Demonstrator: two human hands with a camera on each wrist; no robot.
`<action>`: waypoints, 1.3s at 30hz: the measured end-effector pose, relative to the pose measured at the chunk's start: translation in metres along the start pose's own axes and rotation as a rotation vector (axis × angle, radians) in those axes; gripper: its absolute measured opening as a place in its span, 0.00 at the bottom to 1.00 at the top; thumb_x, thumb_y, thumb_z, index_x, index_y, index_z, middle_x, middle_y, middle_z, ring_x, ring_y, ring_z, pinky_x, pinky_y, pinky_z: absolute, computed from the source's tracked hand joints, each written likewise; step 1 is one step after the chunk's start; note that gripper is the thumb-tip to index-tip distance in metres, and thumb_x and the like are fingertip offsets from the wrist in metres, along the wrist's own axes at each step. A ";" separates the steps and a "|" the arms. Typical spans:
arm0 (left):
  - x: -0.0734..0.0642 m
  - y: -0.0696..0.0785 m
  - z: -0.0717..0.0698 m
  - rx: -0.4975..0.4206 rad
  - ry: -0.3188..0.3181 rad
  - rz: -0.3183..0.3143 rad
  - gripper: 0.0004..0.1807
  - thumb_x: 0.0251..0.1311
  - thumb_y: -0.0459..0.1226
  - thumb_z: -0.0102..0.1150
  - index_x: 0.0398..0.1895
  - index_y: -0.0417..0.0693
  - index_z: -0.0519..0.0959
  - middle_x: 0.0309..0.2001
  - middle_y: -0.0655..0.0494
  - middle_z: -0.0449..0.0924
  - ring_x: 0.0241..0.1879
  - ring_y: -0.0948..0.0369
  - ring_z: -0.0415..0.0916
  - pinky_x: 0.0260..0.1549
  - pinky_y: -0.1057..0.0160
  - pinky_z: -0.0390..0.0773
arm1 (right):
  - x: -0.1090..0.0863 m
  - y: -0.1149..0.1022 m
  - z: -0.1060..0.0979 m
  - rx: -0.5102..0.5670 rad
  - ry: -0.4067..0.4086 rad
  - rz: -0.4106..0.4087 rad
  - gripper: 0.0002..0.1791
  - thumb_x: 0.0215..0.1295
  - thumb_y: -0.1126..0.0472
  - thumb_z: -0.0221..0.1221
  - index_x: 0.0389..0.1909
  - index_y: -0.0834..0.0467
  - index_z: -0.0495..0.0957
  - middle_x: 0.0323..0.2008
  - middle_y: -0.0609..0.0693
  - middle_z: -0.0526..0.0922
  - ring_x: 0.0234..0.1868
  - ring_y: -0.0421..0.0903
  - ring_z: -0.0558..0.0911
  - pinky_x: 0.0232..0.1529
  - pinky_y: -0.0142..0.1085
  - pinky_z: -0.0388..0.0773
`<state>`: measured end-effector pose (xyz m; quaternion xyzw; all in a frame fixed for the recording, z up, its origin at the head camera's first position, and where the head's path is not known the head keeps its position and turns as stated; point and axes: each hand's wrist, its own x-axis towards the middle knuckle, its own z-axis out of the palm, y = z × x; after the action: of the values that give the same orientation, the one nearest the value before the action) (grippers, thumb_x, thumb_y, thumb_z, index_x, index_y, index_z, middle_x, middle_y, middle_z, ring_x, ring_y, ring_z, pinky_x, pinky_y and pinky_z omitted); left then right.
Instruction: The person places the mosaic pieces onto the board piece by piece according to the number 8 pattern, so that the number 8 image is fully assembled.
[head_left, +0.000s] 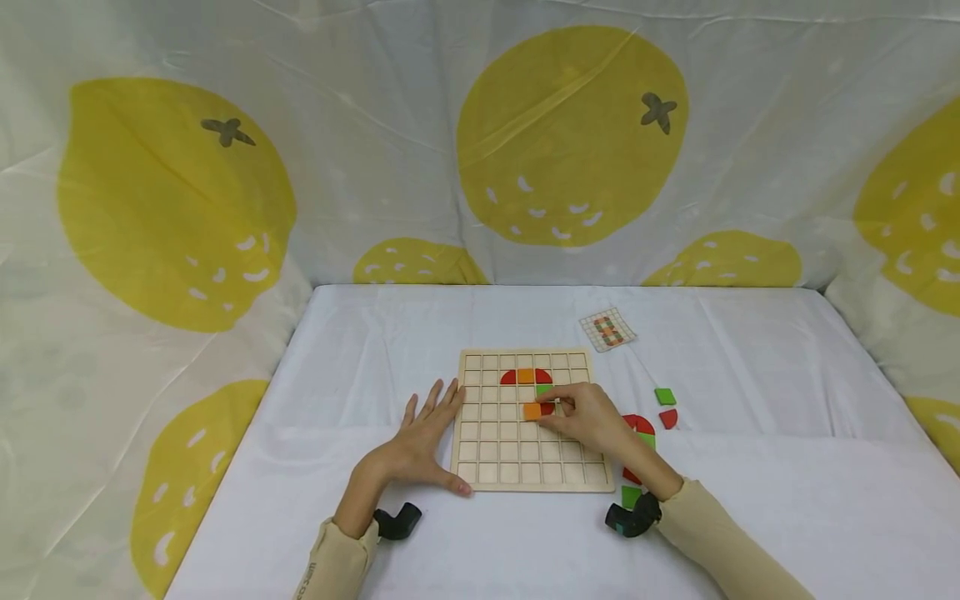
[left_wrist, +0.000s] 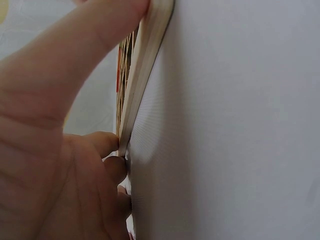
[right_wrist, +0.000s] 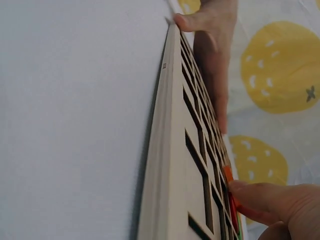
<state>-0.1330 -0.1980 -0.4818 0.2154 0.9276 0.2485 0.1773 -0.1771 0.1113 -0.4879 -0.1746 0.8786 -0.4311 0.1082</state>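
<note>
A wooden grid board (head_left: 487, 450) lies flat on the white-covered table. My left hand (head_left: 420, 454) is spread along its left side, thumb at the front left corner and fingertips at the left edge. Over the middle of the grid, my right hand (head_left: 588, 417) pinches an orange square tile (head_left: 532, 412) between thumb and index finger; in the right wrist view this orange tile (right_wrist: 228, 173) stands up from the grid. Just right of it is a red rounded tile (head_left: 548, 408), with a green tile (head_left: 543, 389) behind. Farther back, another orange square (head_left: 526, 376) sits between two red rounded tiles.
A small pattern card (head_left: 607, 330) lies behind the board's right corner. Loose at the right are a green square (head_left: 665, 397), a red rounded piece (head_left: 668, 418) and more red and green tiles (head_left: 632, 497), partly hidden under my right forearm. Lemon-printed cloth (head_left: 573, 137) hangs behind the table.
</note>
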 end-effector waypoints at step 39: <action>0.001 0.000 0.002 -0.019 0.000 0.010 0.82 0.36 0.61 0.84 0.84 0.40 0.38 0.85 0.44 0.30 0.84 0.40 0.23 0.77 0.30 0.25 | -0.018 0.016 -0.045 -0.004 0.095 0.027 0.14 0.62 0.57 0.73 0.48 0.57 0.90 0.15 0.43 0.58 0.17 0.39 0.57 0.20 0.29 0.53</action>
<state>-0.1330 -0.1966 -0.4836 0.2184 0.9241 0.2585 0.1779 -0.1790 0.1601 -0.4726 -0.1422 0.8860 -0.4354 0.0719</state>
